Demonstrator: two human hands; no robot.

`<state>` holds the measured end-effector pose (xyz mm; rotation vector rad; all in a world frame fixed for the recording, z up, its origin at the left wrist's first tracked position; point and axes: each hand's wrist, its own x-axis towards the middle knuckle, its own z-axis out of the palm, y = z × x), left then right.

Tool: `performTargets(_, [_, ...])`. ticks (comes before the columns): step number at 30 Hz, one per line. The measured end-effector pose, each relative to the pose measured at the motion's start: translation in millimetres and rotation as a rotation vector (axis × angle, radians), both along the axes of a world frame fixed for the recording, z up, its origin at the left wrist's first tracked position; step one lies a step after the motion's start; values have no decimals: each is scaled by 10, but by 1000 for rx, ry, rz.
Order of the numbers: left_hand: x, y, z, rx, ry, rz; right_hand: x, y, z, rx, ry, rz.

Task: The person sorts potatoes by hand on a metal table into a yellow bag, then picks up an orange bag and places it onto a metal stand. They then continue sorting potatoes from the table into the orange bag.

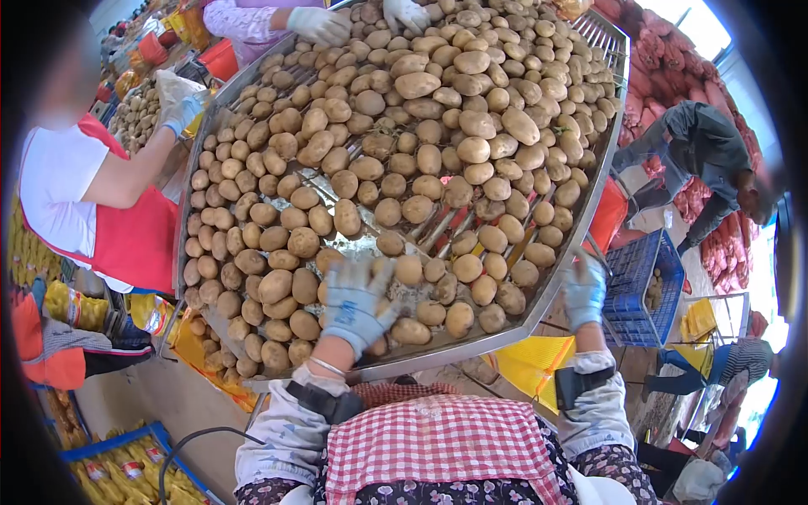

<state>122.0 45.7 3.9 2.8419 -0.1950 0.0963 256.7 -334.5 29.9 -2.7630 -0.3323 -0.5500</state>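
Note:
A metal sorting table (438,353) with a raised rim and slatted bottom carries a big heap of brown potatoes (275,286). My left hand (358,305), in a pale blue and white glove, lies palm down over potatoes near the front edge. Its fingers are spread forward and slightly blurred. Around it are loose potatoes, and part of the bare metal bottom shows just beyond. My right hand (583,290), gloved the same way, is at the right rim. Its fingers look stretched out, and no potato shows in it; its palm side is hidden.
Yellow mesh bags (530,366) hang below the front edge. A blue crate (644,286) stands right of the table, near a bent-over person (707,156). Stacked red sacks (665,67) line the back right. A person in a red apron (135,227) stands left; gloved hands (320,27) work opposite.

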Motion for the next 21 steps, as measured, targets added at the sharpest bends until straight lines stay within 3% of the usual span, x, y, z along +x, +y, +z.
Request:
performTargets(2, [-9, 248, 43, 108, -77, 245, -3, 706, 97, 124, 92, 288])
performTargets(4, [-135, 438, 6, 190, -135, 299, 52, 1260, 97, 121, 137, 458])
performTargets(6, [-301, 537, -18, 272, -189, 355, 147, 1670, 96, -156, 310, 344])
performTargets(7, [-397, 569, -14, 245, -186, 407, 218, 1788, 45, -154, 310, 350])
performTargets(9, [-560, 592, -11, 142, -161, 502, 342, 2013, -60, -652, 362, 286])
performTargets(13, [-810, 641, -375, 160, -36, 505, 421, 2238, -120, -879, 513, 228])
performTargets(18, [-836, 654, -449, 142, -26, 517, 465, 2042, -316, -647, 344, 326])
performTargets(20, [-831, 660, -447, 150, -51, 493, 457, 2001, -229, -521, 366, 337])
performTargets(21, [-831, 661, -437, 127, -40, 497, 440, 2011, 14, -399, 498, 367])
